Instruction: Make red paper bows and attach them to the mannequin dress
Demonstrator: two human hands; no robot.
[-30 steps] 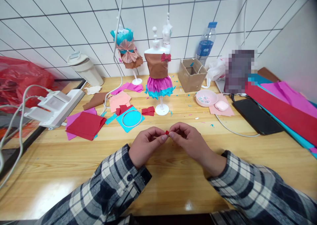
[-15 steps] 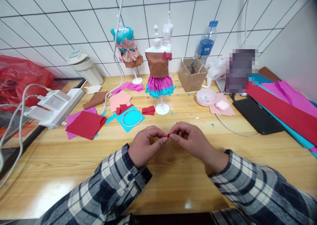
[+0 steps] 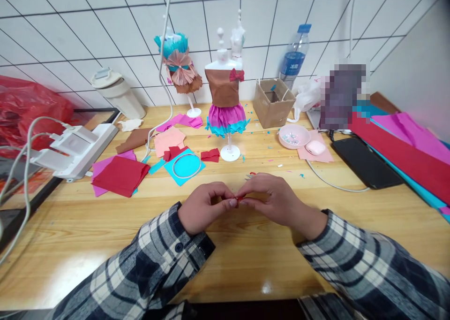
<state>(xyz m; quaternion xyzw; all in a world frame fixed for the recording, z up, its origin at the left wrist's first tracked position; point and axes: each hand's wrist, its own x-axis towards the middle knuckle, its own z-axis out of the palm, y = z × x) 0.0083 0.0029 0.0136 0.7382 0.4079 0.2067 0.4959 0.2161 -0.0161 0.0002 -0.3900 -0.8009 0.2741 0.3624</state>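
My left hand (image 3: 208, 206) and my right hand (image 3: 272, 199) meet fingertip to fingertip over the wooden table. Both pinch a small piece of red crepe paper (image 3: 239, 199), mostly hidden by the fingers. Just beyond my right hand, the tip of what looks like scissors (image 3: 251, 174) peeks out. Behind my hands stands a white mini dress form (image 3: 229, 153) in a brown paper top (image 3: 222, 89), a purple skirt with blue trim (image 3: 229, 118) and a red bow (image 3: 236, 75). A folded red paper strip (image 3: 210, 156) lies left of its base.
At left lie red paper squares (image 3: 121, 175), a blue square (image 3: 175, 177) with a ring on it, and a power strip (image 3: 87, 151). Behind are a second dressed form (image 3: 181, 69) and a cardboard box (image 3: 273, 106). A bead bowl (image 3: 294, 137) and phone (image 3: 365, 163) are at right.
My hands stay together on the red paper, the right fingers shifting slightly around it and dipping a little. More of the scissors-like tip shows behind my right hand. The view has moved slightly.
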